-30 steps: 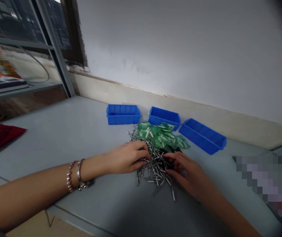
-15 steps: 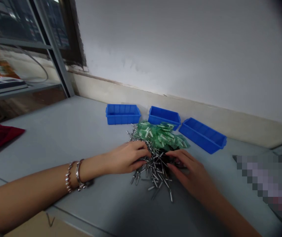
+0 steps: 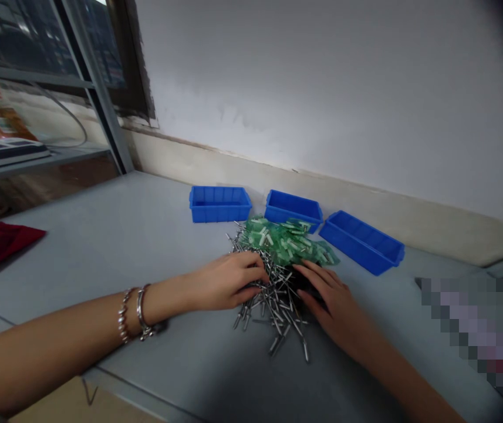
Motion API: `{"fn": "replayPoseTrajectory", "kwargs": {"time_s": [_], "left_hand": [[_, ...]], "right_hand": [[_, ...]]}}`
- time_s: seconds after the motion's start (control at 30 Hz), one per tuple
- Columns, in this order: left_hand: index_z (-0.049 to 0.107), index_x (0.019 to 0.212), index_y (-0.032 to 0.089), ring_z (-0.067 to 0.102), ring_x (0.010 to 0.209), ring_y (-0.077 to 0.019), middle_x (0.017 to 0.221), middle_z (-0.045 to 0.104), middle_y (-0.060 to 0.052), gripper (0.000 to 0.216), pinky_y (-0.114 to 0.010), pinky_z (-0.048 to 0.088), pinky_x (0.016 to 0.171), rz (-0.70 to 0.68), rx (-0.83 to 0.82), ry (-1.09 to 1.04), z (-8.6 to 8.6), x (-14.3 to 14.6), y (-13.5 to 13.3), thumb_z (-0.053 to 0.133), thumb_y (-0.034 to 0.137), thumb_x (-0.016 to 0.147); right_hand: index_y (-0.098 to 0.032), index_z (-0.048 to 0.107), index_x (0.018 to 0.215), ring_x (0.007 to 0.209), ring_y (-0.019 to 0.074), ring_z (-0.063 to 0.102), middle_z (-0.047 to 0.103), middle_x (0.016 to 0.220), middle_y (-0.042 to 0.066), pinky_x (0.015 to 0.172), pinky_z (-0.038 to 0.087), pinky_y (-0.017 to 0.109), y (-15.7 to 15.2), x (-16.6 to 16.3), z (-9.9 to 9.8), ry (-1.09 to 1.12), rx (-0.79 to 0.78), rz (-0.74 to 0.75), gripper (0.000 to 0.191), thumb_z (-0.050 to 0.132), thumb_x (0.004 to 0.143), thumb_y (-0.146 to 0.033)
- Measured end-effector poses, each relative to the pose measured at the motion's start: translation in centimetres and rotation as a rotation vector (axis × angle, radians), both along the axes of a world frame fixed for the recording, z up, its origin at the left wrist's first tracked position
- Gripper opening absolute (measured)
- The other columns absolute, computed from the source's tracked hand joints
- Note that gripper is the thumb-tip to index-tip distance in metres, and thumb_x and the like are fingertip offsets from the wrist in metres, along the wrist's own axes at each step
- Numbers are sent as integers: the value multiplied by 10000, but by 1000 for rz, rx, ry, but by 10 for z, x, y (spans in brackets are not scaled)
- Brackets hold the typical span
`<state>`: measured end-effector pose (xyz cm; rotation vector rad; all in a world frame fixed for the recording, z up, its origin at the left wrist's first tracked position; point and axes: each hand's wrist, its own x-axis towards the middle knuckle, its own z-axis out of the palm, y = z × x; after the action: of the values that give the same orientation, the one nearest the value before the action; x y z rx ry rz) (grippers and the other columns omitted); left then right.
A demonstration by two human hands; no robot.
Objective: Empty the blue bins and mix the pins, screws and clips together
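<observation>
Dozens of slim, rivet-like metal pins (image 3: pixel 282 296) lie in a tangled heap on the grey surface (image 3: pixel 145 223), between the person's two hands, with a few strays fanning out from the heap's near edge. At the heap's left side, the left grip (image 3: pixel 233 279) rests with its fingers curled down onto the pins; their undersides are hidden, so whether it holds any cannot be told. At the heap's right side, the right grip (image 3: pixel 334 296) is open, its thumb apart from the outstretched fingers, the tips at the edge of the heap. A dark patch shows between the heap and this palm, too dim to make out.

Crumpled green plastic bags (image 3: pixel 286 244) with small white pieces inside lie against the heap's far side. Beyond the heap stand three blue plastic bins: the left bin (image 3: pixel 220 212) behind and to its left, the middle bin (image 3: pixel 293 202) behind it and partly covered by the bags, and the right bin (image 3: pixel 348 249) behind and to its right, set at a slant. Well left of the heap lies a shiny red packet (image 3: pixel 2 244).
</observation>
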<state>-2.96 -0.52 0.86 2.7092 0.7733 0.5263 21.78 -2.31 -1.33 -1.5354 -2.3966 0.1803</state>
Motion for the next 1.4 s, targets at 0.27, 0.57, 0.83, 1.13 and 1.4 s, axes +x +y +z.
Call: {"fn": "replayPoseTrajectory", "kwargs": {"time_s": [0.27,0.57,0.83,1.13,1.4], "left_hand": [[567,1035,150,526,920,-183,1019,533,-89,202,-323,470,828,4,-1,0,-2,-1,0,479,207,863],[573,1036,156,524,916,-180,1009,535,-86,198,-319,470,823,6,2,1,-3,-1,0,489,206,863],[530,1094,151,523,912,-186,1007,527,-88,261,-319,473,801,25,-3,-12,0,0,-1,507,192,838],[530,1187,214,459,1032,-274,1193,487,-123,434,-459,391,887,0,38,12,5,1,-4,558,428,811],[483,1247,229,430,1078,-334,1323,398,-149,664,-500,368,879,-88,31,83,5,1,-7,666,517,678]], "right_hand": [[-204,567,1115,1072,233,500,577,1138,83,960,376,481,-4,-2,5,106,-5,124,290,447,879,-320],[-239,580,1077,1029,202,521,596,1070,61,916,421,415,-8,-7,13,196,-53,190,249,490,867,-338],[-231,586,1057,1005,209,537,617,1041,54,904,432,404,-12,-12,16,206,-58,219,245,542,831,-313],[-241,566,1102,1073,240,507,570,1122,82,920,425,442,-10,-9,17,207,21,162,319,558,807,-363],[-312,313,1371,1308,352,240,297,1429,94,1006,312,540,-18,-2,11,10,-202,207,1012,759,494,-552]]}}
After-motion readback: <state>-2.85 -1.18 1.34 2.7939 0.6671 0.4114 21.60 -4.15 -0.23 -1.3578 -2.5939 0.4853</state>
